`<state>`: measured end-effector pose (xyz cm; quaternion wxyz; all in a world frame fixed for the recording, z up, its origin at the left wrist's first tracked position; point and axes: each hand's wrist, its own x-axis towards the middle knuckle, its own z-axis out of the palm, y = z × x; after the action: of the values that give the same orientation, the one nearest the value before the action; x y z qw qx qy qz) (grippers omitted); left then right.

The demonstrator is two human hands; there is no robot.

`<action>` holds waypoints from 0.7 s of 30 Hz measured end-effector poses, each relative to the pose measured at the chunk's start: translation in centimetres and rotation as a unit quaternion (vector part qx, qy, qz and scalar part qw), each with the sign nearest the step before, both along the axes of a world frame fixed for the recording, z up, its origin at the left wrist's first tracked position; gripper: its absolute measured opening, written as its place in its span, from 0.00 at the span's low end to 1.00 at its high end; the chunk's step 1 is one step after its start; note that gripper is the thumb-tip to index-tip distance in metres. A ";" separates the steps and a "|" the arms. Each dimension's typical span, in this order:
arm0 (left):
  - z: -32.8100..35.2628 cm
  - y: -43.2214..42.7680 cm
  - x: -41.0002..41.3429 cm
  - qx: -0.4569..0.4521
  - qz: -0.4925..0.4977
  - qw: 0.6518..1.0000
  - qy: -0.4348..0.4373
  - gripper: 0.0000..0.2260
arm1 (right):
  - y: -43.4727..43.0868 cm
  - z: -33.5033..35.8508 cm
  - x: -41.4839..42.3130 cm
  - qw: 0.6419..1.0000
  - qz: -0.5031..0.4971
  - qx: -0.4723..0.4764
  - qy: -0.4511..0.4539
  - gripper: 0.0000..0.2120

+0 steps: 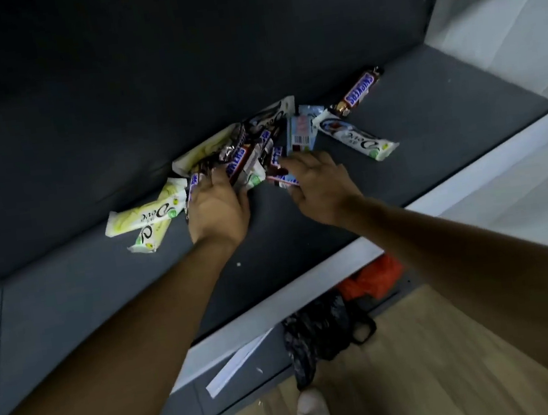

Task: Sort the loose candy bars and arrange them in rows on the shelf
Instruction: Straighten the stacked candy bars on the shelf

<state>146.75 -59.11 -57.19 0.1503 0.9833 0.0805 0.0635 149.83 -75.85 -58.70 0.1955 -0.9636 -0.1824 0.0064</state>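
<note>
On the dark grey shelf [70, 301], close to its back panel [179, 63], we log a loose pile of candy bars [251, 144]. Brown, white and blue wrappers cross over one another in it. Both hands sit at the near edge of the pile.

Left hand [217, 210]: its fingers [209, 182] run into the wrappers beside a brown Snickers bar [239, 163]. The tips are buried, so we cannot tell whether they grip anything.

Right hand [323, 184]: its fingers [298, 163] are spread and fairly straight, resting on the bars at the pile's right side, thumb out to the left. We see nothing pinched.

Strays:
- Two yellow Dove bars [146, 217] lie overlapped just left of the left hand.
- A light blue bar [301, 131] with a barcode lies just beyond the right fingers, against the pile.
- A white Dove bar [353, 135] lies to the right of the pile, near the right hand but apart from it.
- A lone Snickers bar [358, 91] lies against the back panel, farther right.

The bars in the heap overlap, so most cover or pin a neighbour.

Below the shelf's white front edge [310, 289] we note an orange bag [371, 280] and a black bag [319, 332] beside the wooden floor [424, 378].
</note>
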 end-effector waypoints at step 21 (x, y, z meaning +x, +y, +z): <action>-1.1 -1.2 -0.7 -0.036 0.016 0.999 0.025 0.21 | -0.4 -0.2 1.4 0.993 -0.105 0.045 0.013 0.29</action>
<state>146.01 -60.31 -58.30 0.1829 0.9771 0.1020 0.0385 151.23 -76.30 -58.91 0.2410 -0.9673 -0.0777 -0.0100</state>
